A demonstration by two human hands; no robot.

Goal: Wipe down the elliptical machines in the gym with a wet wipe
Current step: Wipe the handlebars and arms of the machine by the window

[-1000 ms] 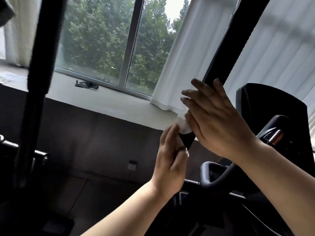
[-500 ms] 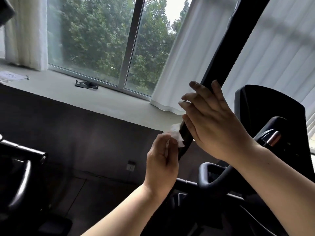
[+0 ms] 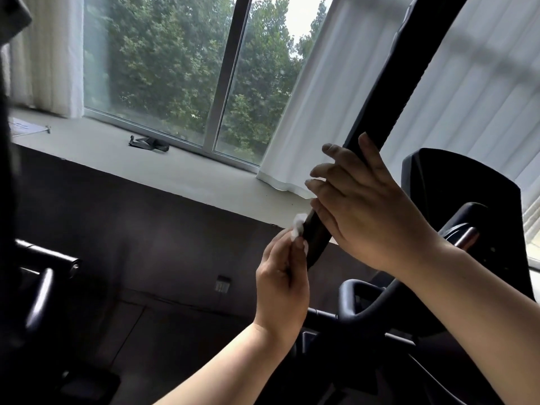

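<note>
A black elliptical handlebar [image 3: 388,92] slants from the top right down to the centre. My right hand [image 3: 368,211] is wrapped around its lower part, thumb on the near side and fingers over the far side. My left hand [image 3: 282,285] pinches a small crumpled white wet wipe [image 3: 298,228] and holds it against the left side of the bar, just below my right hand. The machine's black console [image 3: 455,194] rises behind my right hand, with lower curved handles [image 3: 359,302] under it.
A pale window ledge [image 3: 175,171] runs across the middle with a dark strap-like item [image 3: 149,142] and papers [image 3: 23,130] on it. White curtains [image 3: 318,100] hang at the window. Another machine's dark bars [image 3: 43,282] stand at the left edge.
The blurred black bar at the left has swung out of view. My left hand slid off the handlebar's end, drew back with the wipe, and now presses it to the bar's side.
</note>
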